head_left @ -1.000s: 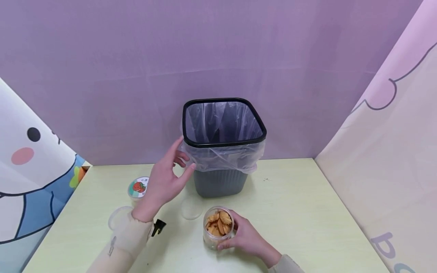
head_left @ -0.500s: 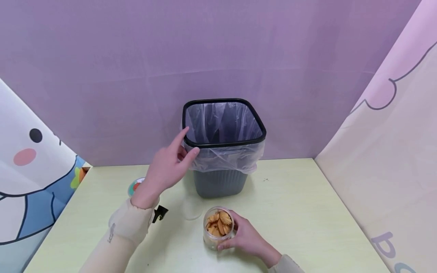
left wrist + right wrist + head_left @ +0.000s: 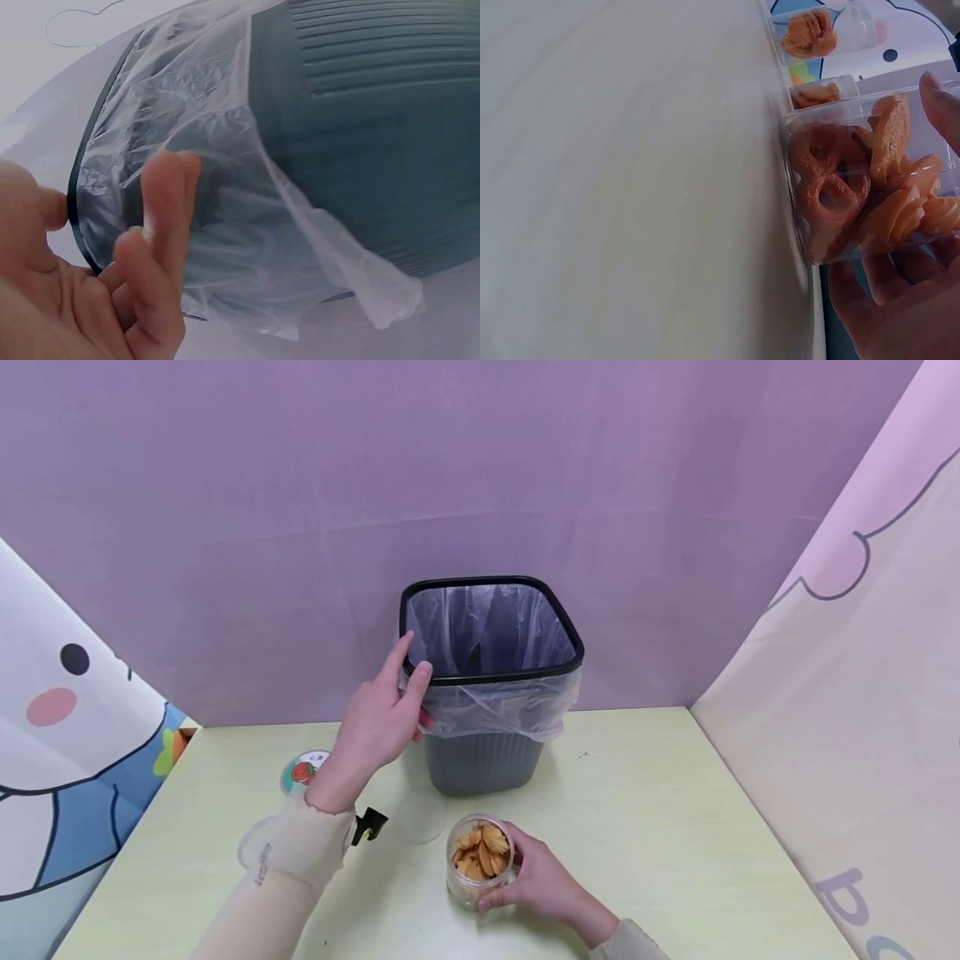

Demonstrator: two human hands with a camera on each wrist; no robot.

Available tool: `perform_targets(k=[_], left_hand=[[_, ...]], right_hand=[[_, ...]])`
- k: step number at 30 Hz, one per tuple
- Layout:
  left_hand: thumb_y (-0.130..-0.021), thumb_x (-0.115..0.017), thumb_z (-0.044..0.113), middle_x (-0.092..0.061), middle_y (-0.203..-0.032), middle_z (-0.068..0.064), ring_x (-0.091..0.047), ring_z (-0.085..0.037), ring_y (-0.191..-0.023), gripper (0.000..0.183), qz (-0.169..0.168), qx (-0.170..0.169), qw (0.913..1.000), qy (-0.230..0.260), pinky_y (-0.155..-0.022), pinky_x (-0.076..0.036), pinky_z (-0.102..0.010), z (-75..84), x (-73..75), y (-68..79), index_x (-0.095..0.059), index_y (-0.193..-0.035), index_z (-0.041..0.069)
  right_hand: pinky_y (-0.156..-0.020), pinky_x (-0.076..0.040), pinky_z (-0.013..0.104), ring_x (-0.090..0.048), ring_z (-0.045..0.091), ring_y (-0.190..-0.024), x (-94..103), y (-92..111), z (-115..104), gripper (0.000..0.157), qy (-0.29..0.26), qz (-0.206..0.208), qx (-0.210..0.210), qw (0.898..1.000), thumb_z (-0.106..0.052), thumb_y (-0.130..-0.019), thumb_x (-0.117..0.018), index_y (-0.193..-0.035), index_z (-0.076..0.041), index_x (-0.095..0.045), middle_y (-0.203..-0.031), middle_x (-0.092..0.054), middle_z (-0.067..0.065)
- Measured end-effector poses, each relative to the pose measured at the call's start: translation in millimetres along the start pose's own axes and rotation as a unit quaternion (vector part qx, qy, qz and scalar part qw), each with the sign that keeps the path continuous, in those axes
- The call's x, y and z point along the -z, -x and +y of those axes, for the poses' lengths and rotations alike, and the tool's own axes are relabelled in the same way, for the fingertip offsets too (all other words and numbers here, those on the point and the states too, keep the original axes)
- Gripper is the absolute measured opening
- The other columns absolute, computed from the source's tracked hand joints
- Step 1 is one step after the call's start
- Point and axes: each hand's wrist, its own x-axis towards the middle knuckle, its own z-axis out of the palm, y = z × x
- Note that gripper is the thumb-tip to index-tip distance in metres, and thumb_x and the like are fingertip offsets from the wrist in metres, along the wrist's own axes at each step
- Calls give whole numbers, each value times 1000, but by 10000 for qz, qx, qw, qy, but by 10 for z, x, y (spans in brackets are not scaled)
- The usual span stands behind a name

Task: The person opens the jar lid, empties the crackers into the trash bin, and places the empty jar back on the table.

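Observation:
A grey trash bin with a black rim stands at the back of the table, lined with a clear plastic bag. My left hand grips its front left corner. The thumb and a finger lie at the rim, and other fingers are outside against the bag. In the left wrist view, a bunched corner of the bag hangs over the bin's side. Lower in the head view, my right hand holds a clear lidless jar upright on the table, with several cookies inside.
Behind my left forearm sits a container with a green and white picture lid. A clear round lid lies between the bin and the jar. The right wrist view shows cookies in another clear container. Printed cloth walls surround the table.
My left hand has moved up and slightly right, from beside the bin's bag onto its rim corner. My right hand and the jar have stayed put.

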Motion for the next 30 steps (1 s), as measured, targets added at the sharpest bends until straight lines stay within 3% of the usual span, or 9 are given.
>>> perform_targets(k=[6,16,23,30], left_hand=[[-103,-30,60,-69,-68,-1,-63,-16,-48,62,72,53,9988,476,-64,-49,-39,-40,-48,16,-16,-159,36],[-103,-37,57,-69,-66,-3,-68,-20,-55,57,140,214,9938,1079,-65,-53,-40,-40,-85,11,-21,-156,42],[-102,-37,60,-69,-65,-4,-69,-22,-57,57,207,231,9928,1158,-62,-53,-39,-56,-103,5,-23,-155,43],[-102,-37,60,-69,-64,-2,-69,-21,-57,58,304,203,9938,1047,-59,-52,-39,-70,-131,-1,-24,-155,42]], right_hand=[[-108,-38,34,-56,19,-123,-1,-12,-3,99,-7,-52,93,9999,-21,-62,-95,-147,-11,-46,-133,-60,-7],[-108,-37,31,-53,19,-127,6,-35,-26,97,-164,-38,70,9998,-22,-64,-95,-148,-17,-47,-137,-58,-7],[-106,-38,29,-55,19,-124,45,-30,-54,91,-180,69,21,9998,-22,-65,-94,-145,-24,-50,-134,-60,-7],[-104,-40,31,-56,20,-123,227,7,-125,93,-70,432,-79,9990,-20,-64,-94,-145,-16,-50,-132,-62,-3]])
